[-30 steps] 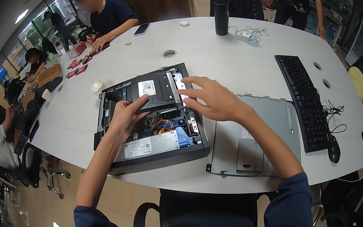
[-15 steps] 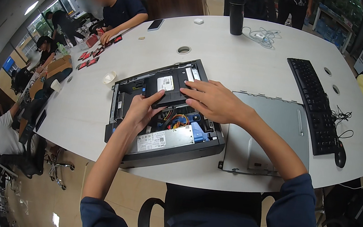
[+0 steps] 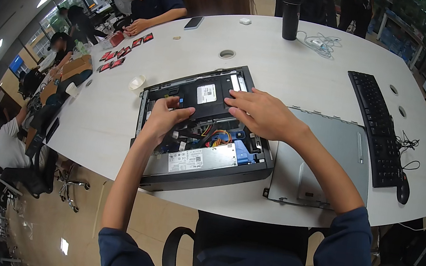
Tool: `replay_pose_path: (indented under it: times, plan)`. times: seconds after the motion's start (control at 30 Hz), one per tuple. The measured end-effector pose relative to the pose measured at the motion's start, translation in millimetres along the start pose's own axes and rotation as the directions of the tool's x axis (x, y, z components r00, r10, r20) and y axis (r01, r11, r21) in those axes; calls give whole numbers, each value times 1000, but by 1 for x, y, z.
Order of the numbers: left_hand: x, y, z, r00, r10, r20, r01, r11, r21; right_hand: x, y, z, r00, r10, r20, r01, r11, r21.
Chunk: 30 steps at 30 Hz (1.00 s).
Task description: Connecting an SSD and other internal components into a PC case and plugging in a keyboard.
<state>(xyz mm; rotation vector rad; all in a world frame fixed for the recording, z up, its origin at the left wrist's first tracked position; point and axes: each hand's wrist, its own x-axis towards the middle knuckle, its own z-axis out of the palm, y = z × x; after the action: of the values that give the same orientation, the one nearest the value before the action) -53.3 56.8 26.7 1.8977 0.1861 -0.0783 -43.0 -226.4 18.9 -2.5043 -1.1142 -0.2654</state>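
black drive (image 3: 209, 109) in computer (image 3: 217, 176), by near edge of surface (image 3: 181, 53), is being bracketed lengthwise | left end: left hand (image 3: 164, 117), grip unclear | right end: right hand (image 3: 266, 113), fingers spread

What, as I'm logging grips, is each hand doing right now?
Left hand: at the black labelled unit; grip can't be told.
Right hand: open, fingertips at the unit's right end.

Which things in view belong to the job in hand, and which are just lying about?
Part of the job:
open computer case
black labelled unit inside, between left hand and right hand
grey metal panel, probably the case's cover

Apparently just lying about:
keyboard
mouse
black tumbler
phone
white cup
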Motion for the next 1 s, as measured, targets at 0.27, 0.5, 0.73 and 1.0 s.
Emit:
replay_pose_path:
  times: [0.27,0.5,0.73,1.0]
  plan:
    - [7,2,1,1000,23,-10,-23,1000,-7,-3,9,3,995,-47,-82,41,997,-71]
    - [3,8,1,994,101,-31,-104,985,-135,-3,-1,-4,995,10,-98,-9,1000,8]
    - [3,11,-1,998,65,-13,-66,992,-108,1,7,3,989,-44,-140,46,999,10]
    - [-2,11,-9,998,51,-24,-55,984,-172,3,2,2,991,-76,-106,75,997,-15]
